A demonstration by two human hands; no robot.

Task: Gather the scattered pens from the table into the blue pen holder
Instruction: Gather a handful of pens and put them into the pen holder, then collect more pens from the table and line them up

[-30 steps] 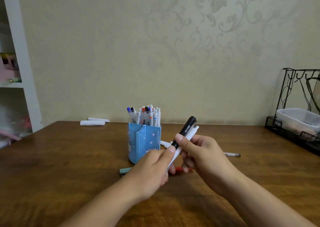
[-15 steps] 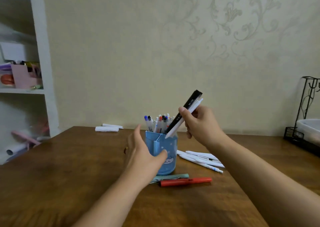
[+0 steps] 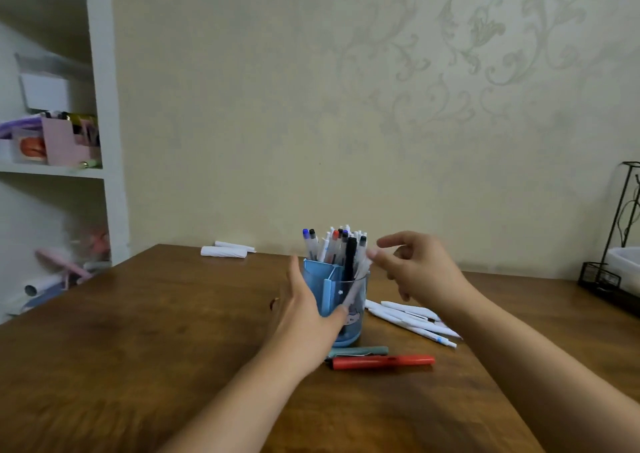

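The blue pen holder [image 3: 337, 300] stands upright near the middle of the brown wooden surface [image 3: 145, 341], packed with pens whose caps rise above its rim; among them a black pen [image 3: 349, 257] stands tallest at the front right compartment. The left hand [image 3: 304, 317] wraps the holder's near left side, its fingers clasping the wall with the thumb across the front, so it hides much of the holder's lower left. The right hand [image 3: 412, 269] hovers just to the right of the pen tops, fingers spread loose and holding nothing, the fingertips close beside a white pen in the holder; whether they touch it is hard to tell because of blur. Behind the right forearm a cluster of white pens [image 3: 412, 319] lies flat on the surface, just right of the holder, partly covered by the wrist. In front of the holder lie a grey-green pen [image 3: 360, 350] and, just nearer, a red pen [image 3: 382, 362], side by side and roughly parallel, their left ends tucked under the left wrist. Two rolled white papers [image 3: 225, 250] rest at the far edge by the wall. A white shelf [image 3: 100, 113] with clutter stands at left, and a black wire rack [image 3: 613, 265] sits at the far right.
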